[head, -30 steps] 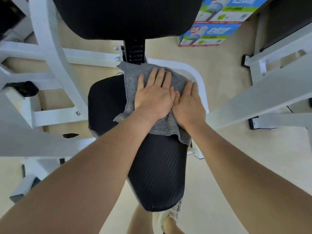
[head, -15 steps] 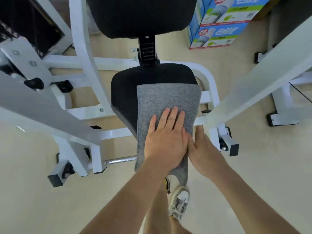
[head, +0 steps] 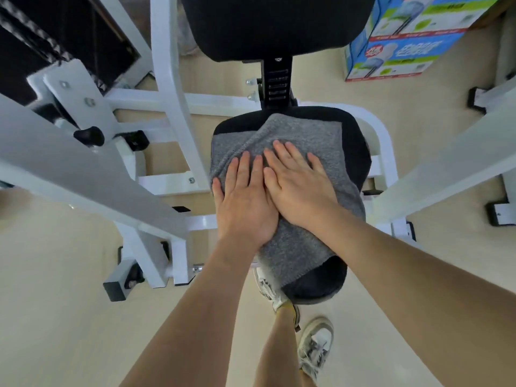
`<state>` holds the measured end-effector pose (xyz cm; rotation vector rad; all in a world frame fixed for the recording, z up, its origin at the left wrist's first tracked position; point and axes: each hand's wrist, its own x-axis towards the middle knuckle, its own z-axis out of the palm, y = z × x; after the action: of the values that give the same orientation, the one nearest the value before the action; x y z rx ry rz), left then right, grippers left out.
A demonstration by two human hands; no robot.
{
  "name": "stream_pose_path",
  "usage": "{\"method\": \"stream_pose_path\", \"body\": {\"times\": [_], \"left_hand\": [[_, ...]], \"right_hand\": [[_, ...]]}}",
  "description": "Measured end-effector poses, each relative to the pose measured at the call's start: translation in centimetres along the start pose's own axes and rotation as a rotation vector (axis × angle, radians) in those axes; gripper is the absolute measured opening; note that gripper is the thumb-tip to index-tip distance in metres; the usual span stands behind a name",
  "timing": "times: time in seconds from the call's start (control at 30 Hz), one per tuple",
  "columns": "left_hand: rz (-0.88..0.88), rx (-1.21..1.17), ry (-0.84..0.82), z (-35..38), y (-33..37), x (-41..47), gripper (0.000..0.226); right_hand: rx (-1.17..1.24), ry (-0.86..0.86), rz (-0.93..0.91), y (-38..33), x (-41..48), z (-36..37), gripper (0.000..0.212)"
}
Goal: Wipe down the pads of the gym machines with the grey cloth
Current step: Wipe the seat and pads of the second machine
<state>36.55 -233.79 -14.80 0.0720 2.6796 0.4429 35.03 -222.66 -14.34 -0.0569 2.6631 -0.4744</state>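
Observation:
A grey cloth (head: 315,141) lies spread over the black seat pad (head: 354,146) of a white-framed gym machine, covering most of its left and middle. My left hand (head: 245,202) presses flat on the cloth's left part, fingers together. My right hand (head: 298,180) lies flat on the cloth beside it, its fingers partly overlapping the left hand's. The front tip of the seat pad (head: 321,286) shows below the cloth. A black back pad (head: 273,23) hangs above the seat on a black post.
White frame bars (head: 69,169) cross at left and right (head: 446,174) of the seat. Blue and green cartons (head: 405,43) stand on the beige floor at the upper right. My sneakers (head: 315,347) are below the seat. A dark weight stack (head: 55,32) fills the upper left.
Both hands slid the cloth toward me down the seat, then back up and left; my right hand, off the cloth's edge half a second ago, now lies on top of it.

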Motion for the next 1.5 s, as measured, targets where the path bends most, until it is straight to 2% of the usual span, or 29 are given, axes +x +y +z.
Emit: {"method": "stream_pose_path", "body": {"times": [0.13,0.23,0.3,0.37,0.43,0.5,0.67,0.83,0.93,1.0,1.1,1.2,1.3,1.37,1.43,1.5], "left_hand": [[0.021,-0.017,0.075,-0.5,-2.7,5.3,0.06],[0.021,-0.169,0.126,-0.8,-4.1,8.3,0.057],[-0.073,-0.292,0.155,-1.1,-4.3,9.0,0.057],[-0.246,-0.416,0.157,-1.4,-3.8,9.0,0.067],[-0.35,-0.472,0.184,-1.6,-3.1,7.7,0.071],[-0.386,-0.549,0.232,-0.9,-2.5,5.7,0.066],[-0.44,-1.005,0.271,2.2,-0.5,-1.6,0.062],[-0.449,-1.133,0.246,3.8,2.4,-7.5,0.063],[-0.426,-1.223,0.382,4.7,4.9,-11.0,0.033],[-0.393,-1.266,0.436,5.3,6.6,-13.2,0.023],[-0.353,-1.196,0.467,6.4,7.9,-15.5,0.024],[-0.319,-1.144,0.482,7.3,7.9,-17.3,0.026],[-0.297,-1.096,0.418,6.9,8.0,-19.0,0.028],[-0.31,-0.925,0.391,6.2,7.5,-18.7,0.046],[-0.293,-0.845,0.349,5.3,7.0,-16.9,0.059],[-0.182,-0.649,0.323,4.1,6.8,-14.5,0.054]], "right_hand": [[0.006,0.028,-0.008,-1.1,5.3,0.3,0.053],[0.007,0.048,-0.034,-1.9,8.5,0.4,0.053],[0.009,0.078,-0.059,-2.2,9.7,0.4,0.052],[0.016,0.111,-0.077,-2.3,10.1,0.3,0.052],[0.024,0.103,-0.083,-2.6,9.4,0.4,0.053],[0.025,0.077,-0.094,-3.0,7.9,0.7,0.053],[0.035,0.004,-0.214,-3.2,1.9,1.1,0.054],[0.01,-0.005,-0.304,-1.4,-4.5,1.0,0.053],[0.004,-0.006,-0.308,-0.2,-8.0,1.1,0.053],[-0.005,0.029,-0.301,0.8,-10.3,1.4,0.053],[0.016,0.131,-0.293,2.3,-13.7,2.2,0.057],[0.139,0.181,-0.241,3.3,-16.3,3.2,0.059],[0.547,0.168,-0.089,2.9,-18.4,4.1,0.063],[0.881,0.166,0.037,1.9,-18.3,4.5,0.07],[1.049,0.242,0.148,1.1,-16.5,4.7,0.075],[1.157,0.316,0.276,1.2,-13.9,4.5,0.082]]}}
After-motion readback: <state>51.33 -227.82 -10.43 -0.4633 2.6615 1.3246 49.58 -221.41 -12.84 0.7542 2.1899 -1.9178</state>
